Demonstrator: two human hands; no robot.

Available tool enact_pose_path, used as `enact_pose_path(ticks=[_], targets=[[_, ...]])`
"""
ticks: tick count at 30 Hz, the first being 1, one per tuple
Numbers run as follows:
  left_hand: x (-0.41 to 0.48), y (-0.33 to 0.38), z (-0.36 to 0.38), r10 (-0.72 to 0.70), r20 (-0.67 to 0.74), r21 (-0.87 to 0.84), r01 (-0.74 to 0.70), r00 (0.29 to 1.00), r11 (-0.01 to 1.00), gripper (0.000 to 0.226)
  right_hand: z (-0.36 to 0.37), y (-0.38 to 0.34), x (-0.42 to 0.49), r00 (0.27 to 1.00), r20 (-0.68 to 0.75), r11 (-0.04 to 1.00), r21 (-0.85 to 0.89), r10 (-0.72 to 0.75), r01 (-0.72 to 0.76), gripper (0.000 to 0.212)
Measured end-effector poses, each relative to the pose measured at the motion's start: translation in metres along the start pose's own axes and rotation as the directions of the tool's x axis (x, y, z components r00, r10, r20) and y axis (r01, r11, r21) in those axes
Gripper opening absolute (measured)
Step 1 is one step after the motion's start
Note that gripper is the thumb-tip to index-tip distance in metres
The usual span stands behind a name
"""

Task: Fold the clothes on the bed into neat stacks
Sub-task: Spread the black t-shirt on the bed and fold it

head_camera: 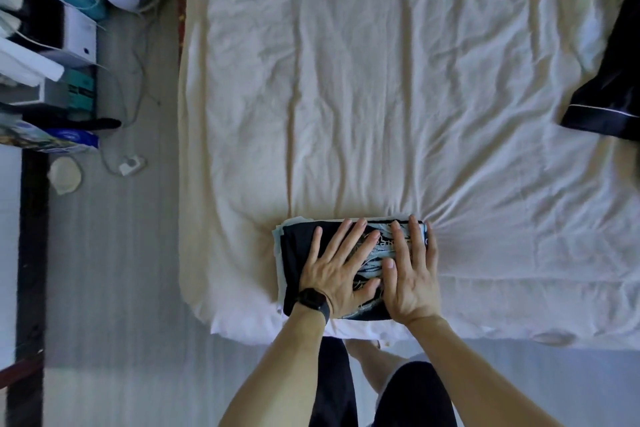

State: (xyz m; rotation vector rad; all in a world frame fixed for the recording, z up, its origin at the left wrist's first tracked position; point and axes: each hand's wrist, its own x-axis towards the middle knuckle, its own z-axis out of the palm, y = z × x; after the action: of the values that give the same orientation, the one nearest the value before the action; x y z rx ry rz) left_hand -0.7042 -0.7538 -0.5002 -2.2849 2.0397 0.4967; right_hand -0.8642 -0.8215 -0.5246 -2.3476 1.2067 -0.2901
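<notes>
- your left hand (337, 269) lies palm down on the middle of the folded black garment (299, 253), fingers straight and spread.
- your right hand (412, 274) lies flat just beside it, fingers straight and close together, pressing the garment's right part. its fingertips reach the far edge.
- the two hands sit side by side with the thumbs near each other, and neither curls round any cloth.
- the folded black garment, with a pale printed pattern showing between your hands, sits at the near edge of the bed (363, 80). it rests on a pale folded piece (279, 253) whose edges peek out at the left and far sides.
- a black watch (311, 300) is on your left wrist.
- a dark garment with thin white piping (602, 104) lies loose at the right edge of the bed, well apart from the stack.
- the bed's cream sheet is creased all over.
- on the floor to the left, a white plug with its cable (131, 165) lies near a cluttered shelf (52, 87).
</notes>
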Motion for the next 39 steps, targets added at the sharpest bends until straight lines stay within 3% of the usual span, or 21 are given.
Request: enact_pose_path(ticks=[4,9,12,19,25,28,31,35,39], targets=[[-0.008,0.005,-0.008,-0.008,0.013,-0.001,0.008,1.000,1.000,0.082,-0.007,-0.004,-0.008,0.990,0.124,0.997,0.013,0.070,-0.072,0.063],[-0.003,0.001,0.007,-0.002,-0.021,0.011,0.003,1.000,1.000,0.084,0.011,0.011,-0.007,0.998,0.052,0.999,0.030,0.042,-0.043,0.060],[-0.005,0.002,-0.005,-0.003,-0.021,0.019,0.004,1.000,1.000,0.078,-0.003,0.001,-0.003,0.996,0.081,0.999,-0.009,0.036,-0.035,0.061],[-0.034,-0.015,-0.004,-0.180,-0.109,0.015,0.183,0.978,0.983,0.073,-0.014,0.006,-0.013,1.000,0.013,0.989,0.147,0.022,-0.024,0.064],[-0.025,-0.015,-0.021,-0.234,0.023,0.026,0.233,0.972,0.972,0.075,-0.030,-0.004,-0.001,0.995,0.090,0.987,0.149,0.042,-0.055,0.063],[-0.034,-0.013,-0.050,-0.246,0.113,0.050,0.242,0.963,0.969,0.071,-0.066,-0.012,0.004,0.935,0.328,0.987,0.042,0.136,-0.158,0.064],[-0.050,-0.020,-0.087,-0.247,0.234,0.048,0.243,0.940,0.969,0.063,-0.115,-0.028,0.014,0.861,0.475,0.982,-0.126,0.181,-0.137,0.061],[-0.080,-0.035,-0.148,-0.265,0.312,0.107,0.244,0.912,0.964,0.045,-0.187,-0.067,0.018,0.850,0.482,0.972,-0.189,0.213,-0.136,0.055],[-0.109,-0.060,-0.210,-0.284,0.300,0.077,0.273,0.911,0.959,0.040,-0.247,-0.122,0.020,0.890,0.417,0.969,-0.225,0.186,-0.098,0.051]])
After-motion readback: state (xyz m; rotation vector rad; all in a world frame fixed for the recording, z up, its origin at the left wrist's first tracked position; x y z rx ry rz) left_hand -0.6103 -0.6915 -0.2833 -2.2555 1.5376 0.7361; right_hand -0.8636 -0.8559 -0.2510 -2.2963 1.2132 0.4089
